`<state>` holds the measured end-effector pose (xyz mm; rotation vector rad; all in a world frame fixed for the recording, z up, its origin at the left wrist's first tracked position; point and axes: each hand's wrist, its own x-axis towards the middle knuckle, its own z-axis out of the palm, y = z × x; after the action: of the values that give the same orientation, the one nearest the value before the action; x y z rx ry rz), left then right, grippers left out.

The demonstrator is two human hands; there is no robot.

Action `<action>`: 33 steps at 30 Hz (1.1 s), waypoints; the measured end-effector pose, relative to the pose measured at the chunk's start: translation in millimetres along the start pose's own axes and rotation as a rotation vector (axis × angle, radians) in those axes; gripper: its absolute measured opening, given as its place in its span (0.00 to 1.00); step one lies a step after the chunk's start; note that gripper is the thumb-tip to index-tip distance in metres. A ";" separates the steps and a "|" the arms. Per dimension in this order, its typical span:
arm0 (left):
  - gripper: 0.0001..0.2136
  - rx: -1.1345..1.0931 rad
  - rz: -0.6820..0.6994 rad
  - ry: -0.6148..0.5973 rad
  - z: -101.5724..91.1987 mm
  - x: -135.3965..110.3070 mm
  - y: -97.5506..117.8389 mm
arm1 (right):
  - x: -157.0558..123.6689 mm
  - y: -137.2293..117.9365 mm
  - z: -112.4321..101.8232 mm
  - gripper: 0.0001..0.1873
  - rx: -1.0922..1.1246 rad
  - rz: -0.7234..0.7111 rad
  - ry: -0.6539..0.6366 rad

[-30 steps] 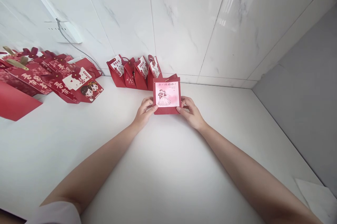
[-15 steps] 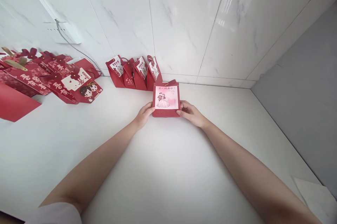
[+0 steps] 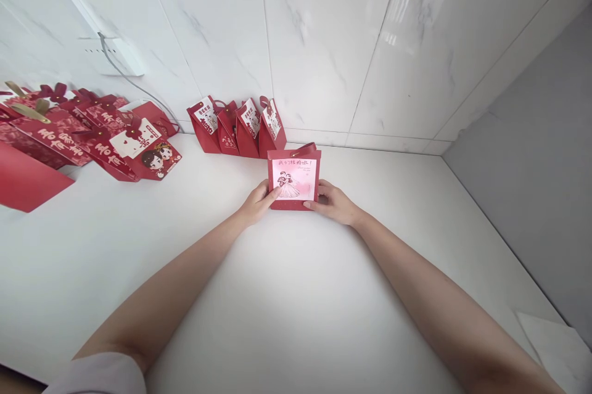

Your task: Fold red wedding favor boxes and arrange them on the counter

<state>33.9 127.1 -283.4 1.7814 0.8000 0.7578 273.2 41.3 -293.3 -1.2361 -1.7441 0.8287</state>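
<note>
The pink-fronted box [image 3: 296, 179] reads 我们结婚啦! across its panel's top; the smaller print is too fine to read. Behind it and to its left, a small red bag [image 3: 228, 135] seems to bear 大喜日子 in white. Farther left of it, a patterned bag [image 3: 54, 138] shows 吾家有喜 in large white characters; its neighbouring bag [image 3: 107, 150] shows 吾 and 有.
</note>
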 end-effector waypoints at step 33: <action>0.27 -0.090 0.016 -0.007 1.8 -2.6 5.5 | 0.8 0.1 -0.5 0.21 0.014 0.055 0.005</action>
<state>34.8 122.5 -279.2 1.7109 0.7368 0.7852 273.6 42.1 -293.0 -1.2803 -1.7044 0.8675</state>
